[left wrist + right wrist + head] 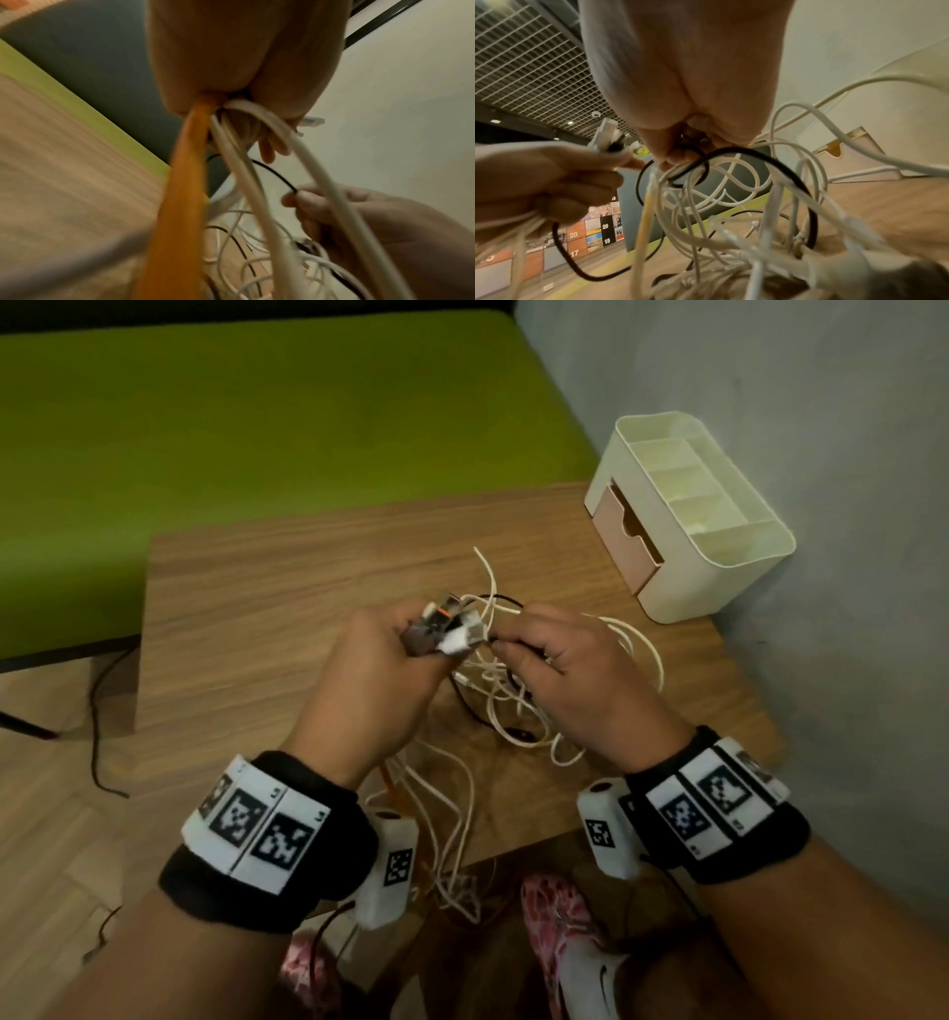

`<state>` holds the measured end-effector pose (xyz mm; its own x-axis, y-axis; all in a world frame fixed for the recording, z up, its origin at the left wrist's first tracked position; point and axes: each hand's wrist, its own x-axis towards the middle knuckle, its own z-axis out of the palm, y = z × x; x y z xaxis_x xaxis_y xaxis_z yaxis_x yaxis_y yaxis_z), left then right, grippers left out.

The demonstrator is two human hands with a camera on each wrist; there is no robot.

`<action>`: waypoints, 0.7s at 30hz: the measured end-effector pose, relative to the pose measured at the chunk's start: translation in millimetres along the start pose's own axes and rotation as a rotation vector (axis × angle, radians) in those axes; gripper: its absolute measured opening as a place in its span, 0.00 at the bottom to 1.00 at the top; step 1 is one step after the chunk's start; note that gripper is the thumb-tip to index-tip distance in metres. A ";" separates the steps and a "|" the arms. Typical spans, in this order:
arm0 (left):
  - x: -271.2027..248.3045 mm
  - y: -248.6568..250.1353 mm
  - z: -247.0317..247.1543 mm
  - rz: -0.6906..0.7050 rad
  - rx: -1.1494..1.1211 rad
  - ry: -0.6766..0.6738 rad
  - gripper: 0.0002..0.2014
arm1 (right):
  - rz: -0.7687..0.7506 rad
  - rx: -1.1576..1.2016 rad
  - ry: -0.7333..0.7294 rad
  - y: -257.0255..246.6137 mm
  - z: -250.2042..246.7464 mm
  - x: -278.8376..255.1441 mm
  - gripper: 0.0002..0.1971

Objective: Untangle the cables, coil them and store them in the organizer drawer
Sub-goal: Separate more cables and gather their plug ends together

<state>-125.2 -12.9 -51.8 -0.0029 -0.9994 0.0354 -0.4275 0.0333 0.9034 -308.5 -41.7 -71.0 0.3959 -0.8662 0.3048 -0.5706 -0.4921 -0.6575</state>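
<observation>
Several plug ends of the tangled cables are bunched in the left hand (380,665), whose fingers curl closed around them and around a thick orange cable (180,203) and white cables (513,706) that hang down from the fist. Just beside it, the right hand (575,670) pinches a thin black cable (744,154) between thumb and fingertips. Both hands are raised a little above the wooden table (267,608), backs up, wrists level. Most loops lie on the table under the hands. Near the far right corner stands the cream plastic organizer (719,541), with its beige drawer (624,536) closed.
</observation>
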 end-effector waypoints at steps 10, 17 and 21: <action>0.7 3.2 -8.1 -0.093 -0.493 -0.089 0.10 | -0.051 -0.015 -0.034 0.1 1.3 1.1 0.11; 1.6 1.2 -38.0 -0.154 -0.926 -0.166 0.12 | 0.219 -0.295 -0.112 19.3 -7.1 1.4 0.05; 2.4 -1.7 -34.3 -0.166 -0.819 -0.117 0.10 | 0.145 0.046 0.106 -3.3 -15.4 4.6 0.06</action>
<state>-93.5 -14.9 -38.6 -0.1112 -0.9854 -0.1287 0.3601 -0.1607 0.9190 -315.8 -45.4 -56.7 0.2330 -0.9331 0.2739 -0.5818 -0.3594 -0.7296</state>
